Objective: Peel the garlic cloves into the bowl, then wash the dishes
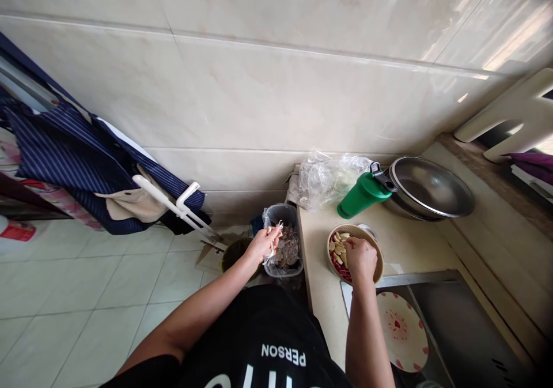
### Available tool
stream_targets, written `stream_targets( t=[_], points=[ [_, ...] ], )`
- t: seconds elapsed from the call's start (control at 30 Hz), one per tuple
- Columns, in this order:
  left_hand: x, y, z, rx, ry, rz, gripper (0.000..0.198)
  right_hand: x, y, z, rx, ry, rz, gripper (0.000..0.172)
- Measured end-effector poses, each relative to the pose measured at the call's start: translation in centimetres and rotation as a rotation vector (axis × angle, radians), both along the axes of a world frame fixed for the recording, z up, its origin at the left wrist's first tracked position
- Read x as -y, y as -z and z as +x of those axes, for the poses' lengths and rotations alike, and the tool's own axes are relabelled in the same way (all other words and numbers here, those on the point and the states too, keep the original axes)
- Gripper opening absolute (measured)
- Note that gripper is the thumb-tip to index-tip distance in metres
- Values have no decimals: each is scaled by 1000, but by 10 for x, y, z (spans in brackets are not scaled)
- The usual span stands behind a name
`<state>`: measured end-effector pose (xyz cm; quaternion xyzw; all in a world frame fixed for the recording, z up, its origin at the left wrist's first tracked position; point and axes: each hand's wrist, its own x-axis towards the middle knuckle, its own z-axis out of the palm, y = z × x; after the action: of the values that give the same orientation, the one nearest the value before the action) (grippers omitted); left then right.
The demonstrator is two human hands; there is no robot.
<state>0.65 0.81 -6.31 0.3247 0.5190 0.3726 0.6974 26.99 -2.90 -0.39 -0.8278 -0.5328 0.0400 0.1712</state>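
My left hand (261, 246) is closed on pale, papery garlic skins (272, 254), held over a grey trash bin (290, 214) lined with clear plastic. Brownish scraps (287, 251) fill much of the bin. On the counter, my right hand (362, 257) reaches into a round beige basket (380, 268), fingers pinched together and pointing down. Peeled garlic cloves (337, 248) lie in the basket beside those fingertips, with red chillies (343, 271) nearer to me. Whether a clove is between my right fingers is hidden.
A green shaker bottle (362, 196) leans by a metal pan (432, 187), near crumpled clear plastic bags (324, 174). To the right, a plate (401, 333) with red marks sits in the sink (458, 313). Striped blue cloth (64, 151) hangs at left above the tiled floor (78, 296).
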Motion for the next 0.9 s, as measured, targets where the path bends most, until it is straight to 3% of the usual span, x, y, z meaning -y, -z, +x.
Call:
stream_targets(
  t=[0.13, 0.2, 0.33, 0.4, 0.6, 0.8, 0.9],
  points=[
    [1, -7, 0, 63, -35, -53, 44, 1, -6, -1, -80, -30, 260, 30],
    [1, -12, 1, 86, -50, -71, 42, 1, -10, -15, -239, -92, 350, 30],
    [2, -17, 6, 103, -83, -49, 39, -7, -1, -64, -851, -307, 196, 33],
    [3, -18, 8, 109, -118, -23, 41, -14, 13, -91, -1010, -402, 64, 34],
    [7, -11, 13, 132, -115, 3, 44, -27, 44, -134, -1027, -433, 106, 23],
    [7, -4, 7, -141, -58, 54, 32, -25, 53, -127, -1302, -393, 84, 20],
    [6, -4, 5, -278, 63, 161, 27, -24, 58, -117, -1195, -443, 100, 17]
  ],
)
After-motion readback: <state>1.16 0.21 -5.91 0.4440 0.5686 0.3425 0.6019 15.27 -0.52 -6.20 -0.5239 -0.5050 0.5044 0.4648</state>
